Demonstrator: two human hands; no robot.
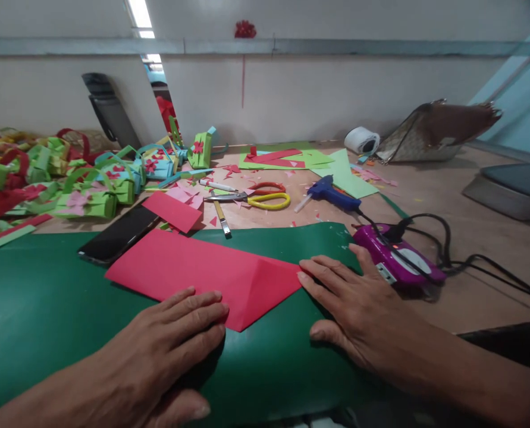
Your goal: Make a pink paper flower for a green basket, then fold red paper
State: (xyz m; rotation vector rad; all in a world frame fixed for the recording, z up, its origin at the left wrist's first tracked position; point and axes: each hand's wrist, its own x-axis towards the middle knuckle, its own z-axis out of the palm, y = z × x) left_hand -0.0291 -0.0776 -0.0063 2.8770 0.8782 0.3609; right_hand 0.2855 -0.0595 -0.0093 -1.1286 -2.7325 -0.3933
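A sheet of red paper (188,267) lies on the green mat (59,315), its right end folded over into a slanting point. My left hand (171,339) rests flat on the paper's near edge, fingers stretched out and thumb apart. At the pointed right tip, my right hand (349,303) touches the paper with its fingertips, fingers extended and thumb spread. Behind the sheet lie a smaller red paper piece (175,211) and a black phone (119,232), which the red paper partly overlaps.
Scissors (265,200), a cutter knife (221,219) and a blue glue gun (334,193) lie behind the mat. A purple power strip (398,255) with black cables stands right. Several green paper baskets (86,202) crowd the left. A handbag (438,134) leans at the back.
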